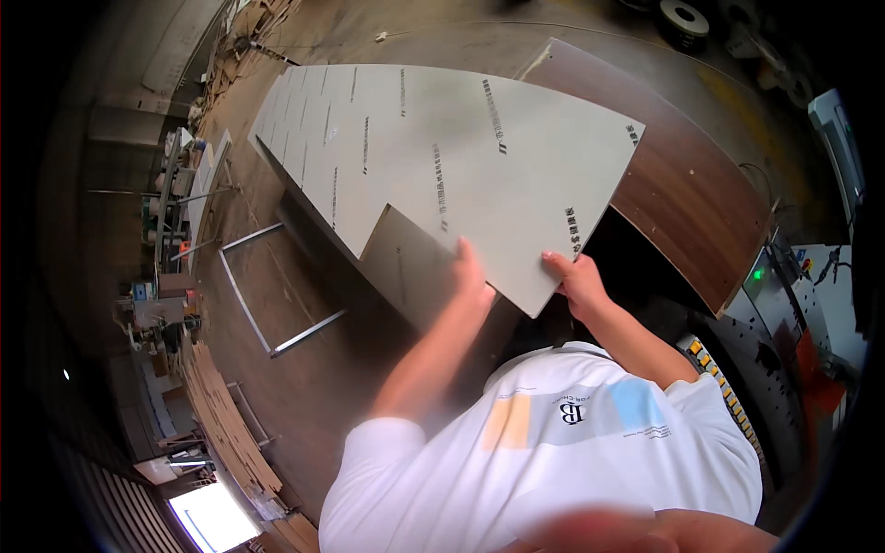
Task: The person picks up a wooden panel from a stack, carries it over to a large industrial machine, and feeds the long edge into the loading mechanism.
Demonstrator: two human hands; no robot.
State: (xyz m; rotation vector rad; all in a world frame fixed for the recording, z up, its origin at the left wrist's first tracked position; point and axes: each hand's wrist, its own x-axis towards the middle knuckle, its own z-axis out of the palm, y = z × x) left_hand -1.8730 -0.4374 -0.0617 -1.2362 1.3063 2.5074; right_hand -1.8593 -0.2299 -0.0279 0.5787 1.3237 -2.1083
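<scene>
A large pale grey board (415, 138) with rows of dark print stretches away in front of me, a step-shaped notch cut into its near left side. My left hand (472, 276) grips its near edge, thumb on the upper face and fingers hidden underneath. On the near right edge my right hand (581, 284) is closed in the same way. Through the notch shows another grey surface (410, 267), lower down; I cannot tell whether the two touch. A brown wood-grain board (687, 184) lies beyond and partly under the grey one, at the right.
At the right stands a machine (761, 304) with a green light and a strip of yellow pads (714, 364). A metal frame (247, 313) rests on the floor at the left. Farther left are long wooden strips (226, 424) and a cluttered bench (175, 276).
</scene>
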